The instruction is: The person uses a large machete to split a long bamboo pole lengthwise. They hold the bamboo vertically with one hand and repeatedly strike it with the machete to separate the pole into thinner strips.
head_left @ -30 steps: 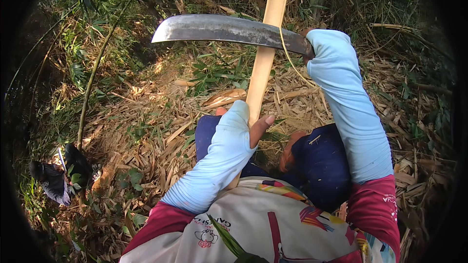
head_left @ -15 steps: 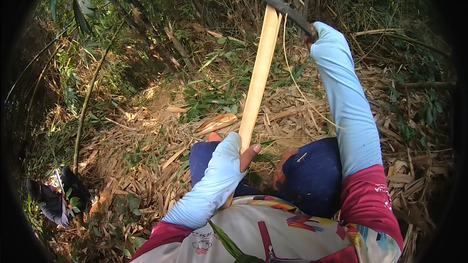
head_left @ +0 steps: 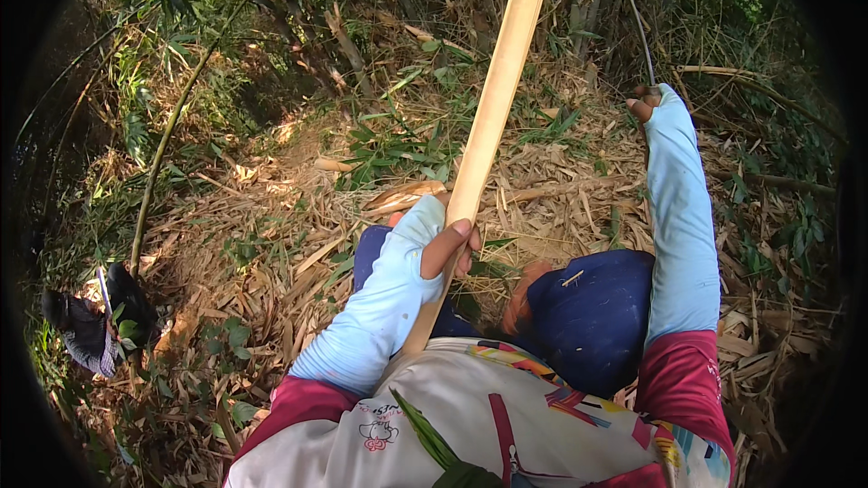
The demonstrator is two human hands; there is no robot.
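A long pale strip of split bamboo (head_left: 493,117) slants up from my lap, its far end notched into two points. My left hand (head_left: 443,248) is closed around its lower part, with the thumb laid across the strip. Off to the right, my right hand (head_left: 649,106) grips a machete (head_left: 636,9), its thin dark blade seen nearly edge-on and pointing away and upward. The handle is hidden in my fingers. The blade is apart from the bamboo. Light blue sleeves cover both forearms and part of the hands.
My knees in dark blue cloth (head_left: 588,321) are bent below the strip. Dry leaves and bamboo husks (head_left: 407,194) litter the ground. Bamboo stems (head_left: 588,0) stand at the back. At far left, a thin pole (head_left: 176,140) rises near a dark bag-like thing (head_left: 86,330).
My right hand has swung outward to the right, taking the machete off the bamboo's far end, and the blade has turned upright. The thin peeled sliver beside the strip is no longer visible.
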